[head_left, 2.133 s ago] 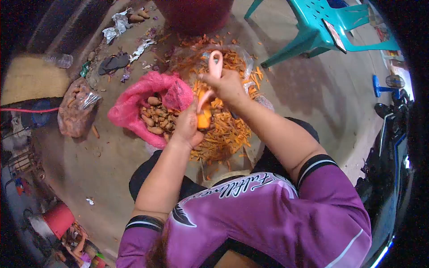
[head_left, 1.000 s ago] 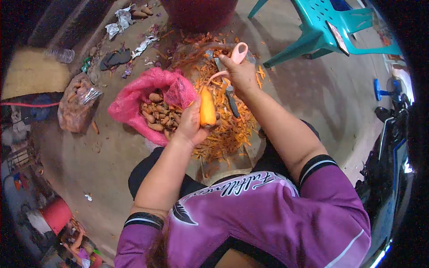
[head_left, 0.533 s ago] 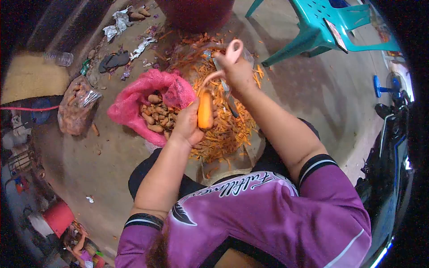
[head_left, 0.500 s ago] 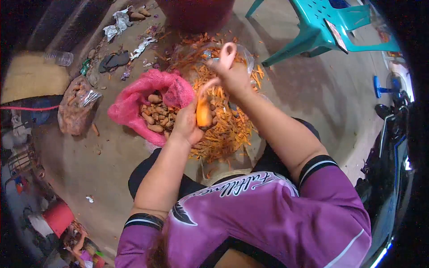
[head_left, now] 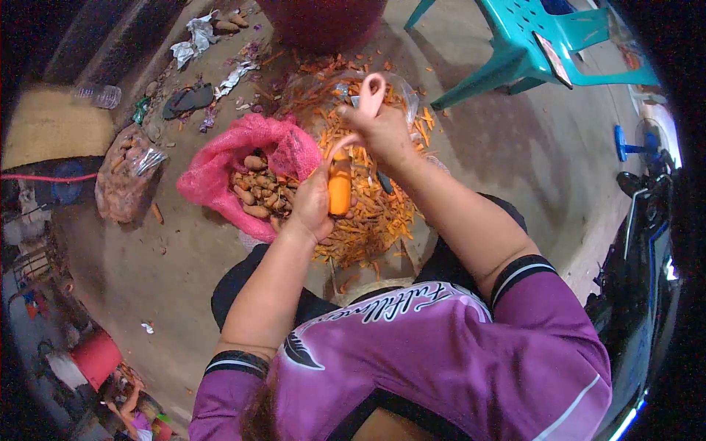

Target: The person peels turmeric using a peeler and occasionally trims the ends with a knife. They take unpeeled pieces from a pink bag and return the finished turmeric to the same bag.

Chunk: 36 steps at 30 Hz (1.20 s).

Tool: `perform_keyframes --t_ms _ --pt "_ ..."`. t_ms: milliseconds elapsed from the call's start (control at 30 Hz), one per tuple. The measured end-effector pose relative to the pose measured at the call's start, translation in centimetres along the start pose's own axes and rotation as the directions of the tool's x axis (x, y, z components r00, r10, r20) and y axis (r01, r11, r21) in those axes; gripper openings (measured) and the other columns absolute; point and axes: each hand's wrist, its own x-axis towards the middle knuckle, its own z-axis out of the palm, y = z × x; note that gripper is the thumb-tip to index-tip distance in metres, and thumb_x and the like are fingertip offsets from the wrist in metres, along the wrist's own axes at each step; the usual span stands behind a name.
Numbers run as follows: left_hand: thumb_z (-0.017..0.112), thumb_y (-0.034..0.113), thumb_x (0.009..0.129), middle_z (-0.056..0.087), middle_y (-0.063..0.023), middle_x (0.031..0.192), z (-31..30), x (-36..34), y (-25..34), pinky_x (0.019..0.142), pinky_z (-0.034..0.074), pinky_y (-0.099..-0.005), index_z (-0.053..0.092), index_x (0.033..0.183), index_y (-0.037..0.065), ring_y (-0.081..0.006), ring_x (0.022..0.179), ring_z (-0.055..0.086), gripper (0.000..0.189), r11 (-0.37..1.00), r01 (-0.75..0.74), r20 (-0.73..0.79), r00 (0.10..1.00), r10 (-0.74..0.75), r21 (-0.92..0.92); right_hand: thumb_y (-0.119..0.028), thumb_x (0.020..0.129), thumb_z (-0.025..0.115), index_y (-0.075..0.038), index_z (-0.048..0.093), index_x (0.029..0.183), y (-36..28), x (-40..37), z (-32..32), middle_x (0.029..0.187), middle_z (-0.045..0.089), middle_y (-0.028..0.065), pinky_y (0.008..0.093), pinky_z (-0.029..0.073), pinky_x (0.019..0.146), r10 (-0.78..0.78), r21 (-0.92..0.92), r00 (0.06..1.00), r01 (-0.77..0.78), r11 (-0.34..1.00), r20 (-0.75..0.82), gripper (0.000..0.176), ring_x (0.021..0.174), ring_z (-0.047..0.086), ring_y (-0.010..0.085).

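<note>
My left hand [head_left: 310, 207] is wrapped round a partly peeled sweet potato [head_left: 340, 192] with bright orange flesh. In my right hand [head_left: 388, 138] is a pink peeler [head_left: 372, 91]; its looped handle sticks up past the fingers, and its curved end reaches over the top of the sweet potato. Beneath both hands lies a wide heap of orange peelings [head_left: 375, 231] on the floor. To the left of the left hand, a pink mesh sack [head_left: 213, 180] stands rolled open, with several brown unpeeled sweet potatoes [head_left: 256, 192] inside.
A dark red tub [head_left: 320, 26] stands beyond the peelings, and a teal plastic chair [head_left: 507, 55] is at the upper right. A clear bag of tubers [head_left: 121, 187] sits at the left, near a dark slipper [head_left: 188, 101]. Another person [head_left: 131, 408] is at the lower left.
The sweet potato has turned in my left hand and shows more peeled orange flesh. My right hand and the peeler have shifted only slightly.
</note>
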Motion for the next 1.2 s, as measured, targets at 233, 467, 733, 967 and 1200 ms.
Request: perform_keyframes --t_ms 233,467,733,967,1200 --pt "0.038 0.04 0.085 0.05 -0.0023 0.068 0.5 -0.5 -0.4 0.036 0.039 -0.0255 0.049 0.094 0.01 -0.0145 0.048 0.05 0.032 0.989 -0.048 -0.069 0.996 0.058 0.138 -0.023 0.071 0.064 0.001 0.054 0.077 0.4 2.8 -1.9 0.067 0.053 0.0035 0.0239 0.037 0.046 0.04 0.03 0.986 -0.035 0.999 -0.162 0.026 0.056 0.049 0.0094" --pt "0.038 0.04 0.086 0.052 -0.0018 0.07 -0.1 -0.3 0.3 0.045 0.045 -0.0256 0.05 0.096 0.008 -0.0139 0.055 0.054 0.036 0.997 -0.001 0.013 1.0 0.0 0.073 -0.027 0.068 0.067 0.001 0.055 0.076 1.1 2.8 -1.7 0.066 0.053 0.0041 0.0244 0.041 0.048 0.038 0.1 0.989 -0.023 0.995 -0.145 0.031 0.054 0.049 0.0104" --pt "0.036 0.036 0.087 0.053 -0.0019 0.074 1.5 -0.5 1.4 0.049 0.044 -0.0254 0.049 0.1 0.008 -0.0125 0.06 0.052 0.034 0.969 -0.007 -0.189 0.981 -0.042 -0.248 -0.037 0.063 0.068 0.0 0.056 0.067 0.7 -3.0 1.4 0.059 0.054 0.0056 0.0283 0.04 0.049 0.018 -0.184 0.987 0.012 0.983 0.157 0.039 0.052 0.05 0.0126" --pt "0.04 0.041 0.084 0.052 -0.0006 0.071 0.4 -0.5 -0.6 0.046 0.046 -0.0273 0.051 0.098 0.009 -0.0125 0.053 0.05 0.037 0.99 0.135 0.176 0.976 -0.125 -0.047 -0.024 0.07 0.064 0.0 0.052 0.071 3.0 4.9 -2.3 0.062 0.052 0.0029 0.0253 0.037 0.044 -0.07 0.137 0.961 0.109 0.985 -0.266 0.027 0.051 0.046 0.0098" --pt "0.036 0.043 0.086 0.051 -0.0013 0.072 -0.6 0.2 0.6 0.049 0.045 -0.0293 0.05 0.1 0.008 -0.0133 0.058 0.051 0.04 0.99 -0.006 -0.07 0.998 -0.004 -0.144 -0.026 0.069 0.065 0.001 0.053 0.073 -0.3 -1.1 0.5 0.063 0.051 0.0031 0.0237 0.038 0.046 0.03 -0.062 0.995 -0.024 0.998 0.091 0.03 0.053 0.047 0.0097"
